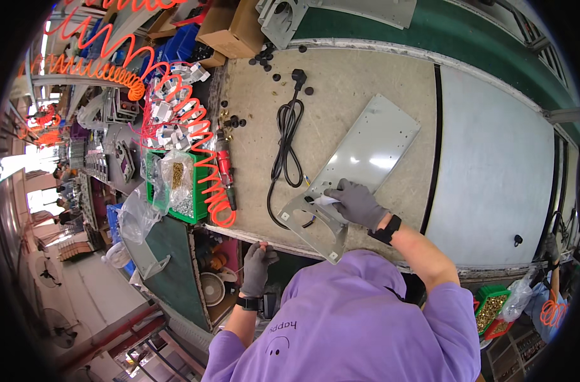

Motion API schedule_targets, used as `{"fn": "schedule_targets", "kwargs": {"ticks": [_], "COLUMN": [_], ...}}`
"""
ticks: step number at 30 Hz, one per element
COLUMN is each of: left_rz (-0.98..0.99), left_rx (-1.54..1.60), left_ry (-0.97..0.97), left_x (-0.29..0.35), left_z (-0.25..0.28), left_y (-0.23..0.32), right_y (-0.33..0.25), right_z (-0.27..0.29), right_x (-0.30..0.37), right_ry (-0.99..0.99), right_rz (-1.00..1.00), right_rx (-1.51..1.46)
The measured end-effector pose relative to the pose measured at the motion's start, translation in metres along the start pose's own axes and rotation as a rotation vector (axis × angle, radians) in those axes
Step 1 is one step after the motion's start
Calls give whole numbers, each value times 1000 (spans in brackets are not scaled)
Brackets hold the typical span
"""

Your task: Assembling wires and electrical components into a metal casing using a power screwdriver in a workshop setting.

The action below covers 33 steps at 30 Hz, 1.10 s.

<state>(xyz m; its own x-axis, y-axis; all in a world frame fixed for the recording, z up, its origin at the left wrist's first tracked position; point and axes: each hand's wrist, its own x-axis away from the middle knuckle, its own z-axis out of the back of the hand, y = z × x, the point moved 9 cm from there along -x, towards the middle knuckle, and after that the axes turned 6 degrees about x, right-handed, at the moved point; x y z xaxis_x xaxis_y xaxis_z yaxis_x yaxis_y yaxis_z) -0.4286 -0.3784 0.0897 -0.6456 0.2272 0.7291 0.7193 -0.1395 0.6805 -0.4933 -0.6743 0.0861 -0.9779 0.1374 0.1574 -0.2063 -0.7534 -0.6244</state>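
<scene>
A flat grey metal plate lies slanted in the middle of the frame, on a rough beige worktop. It is smooth and shiny, with small holes and a cut-out at its lower end. The right hand, in a grey knit glove, presses a small white piece onto the plate, fingers bent over it. The left hand, gloved too, hangs curled at the worktop's lower edge, gripping nothing I can see. A black power cord lies looped left of the plate. Further left sits a red tool with an orange curly hose.
</scene>
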Motion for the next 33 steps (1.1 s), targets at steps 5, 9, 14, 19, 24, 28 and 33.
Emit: {"fn": "schedule_targets", "kwargs": {"ticks": [5, 9, 14, 19, 24, 28, 33], "left_rz": [-29, -9, -30, -101, -208, -383, -724], "left_rx": [-2, 26, -22, -39, -136, -273, -680], "left_ry": [7, 18, -41, -89, -209, -399, -600], "left_x": [0, -1, -11, -9, -17, -23, 7], "left_z": [4, 9, -1, -18, -39, -72, -138], "left_y": [5, 2, 1, 16, 42, 89, 123], "right_y": [-11, -17, -11, -1, 36, 66, 69], "right_z": [8, 15, 22, 14, 21, 30, 7], "right_x": [-5, -4, 2, 12, 60, 156, 256], "right_ry": [59, 84, 159, 58, 280, 553, 802], "right_rz": [35, 56, 44, -3, -145, -423, -756], "right_rx": [-26, -95, -61, -61, -281, -537, -969]}}
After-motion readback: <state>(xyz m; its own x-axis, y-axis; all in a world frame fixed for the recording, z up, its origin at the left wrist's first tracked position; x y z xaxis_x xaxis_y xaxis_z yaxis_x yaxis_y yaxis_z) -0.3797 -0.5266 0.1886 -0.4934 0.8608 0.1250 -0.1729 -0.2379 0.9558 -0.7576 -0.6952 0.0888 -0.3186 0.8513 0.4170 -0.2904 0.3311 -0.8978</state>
